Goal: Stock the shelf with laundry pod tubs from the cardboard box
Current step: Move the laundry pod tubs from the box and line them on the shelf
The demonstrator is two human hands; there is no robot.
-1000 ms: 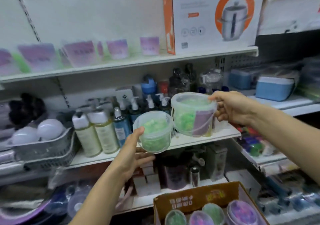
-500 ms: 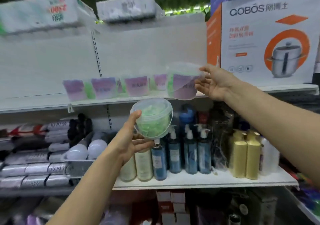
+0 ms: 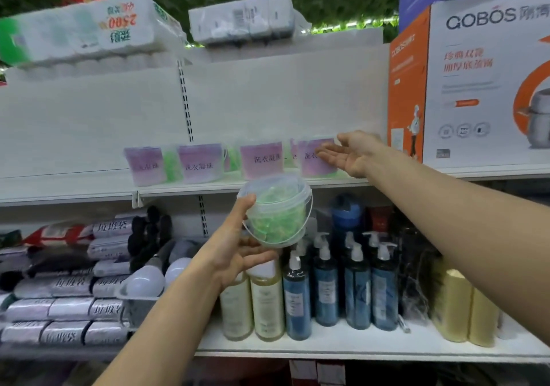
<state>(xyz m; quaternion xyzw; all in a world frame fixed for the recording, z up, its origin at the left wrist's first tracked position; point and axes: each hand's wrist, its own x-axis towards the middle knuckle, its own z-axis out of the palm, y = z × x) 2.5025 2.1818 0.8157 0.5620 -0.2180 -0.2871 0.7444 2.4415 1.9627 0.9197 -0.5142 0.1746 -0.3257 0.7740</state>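
A translucent plastic tub with a purple label (image 3: 317, 158), carried in the right hand (image 3: 348, 153) half a second ago, is now seen standing on the white upper shelf (image 3: 89, 187) at about one o'clock in the view, as the rightmost of a row of like purple-labelled tubs (image 3: 202, 164). The right hand has been let go of it: its fingers are straight and spread, palm up, just beside the tub's right side; whether the fingertips still touch it cannot be told. A second clear lidded tub of green pods with a thin wire handle (image 3: 276, 210) is gripped at centre view by the left hand (image 3: 235, 245), thumb on the lid edge and fingers curled under the base, held below the shelf edge and in front of the dark-blue pump bottles (image 3: 327, 284). One placement is judged complete; the green tub is left to be raised and set in the row. The cardboard box is not in view.
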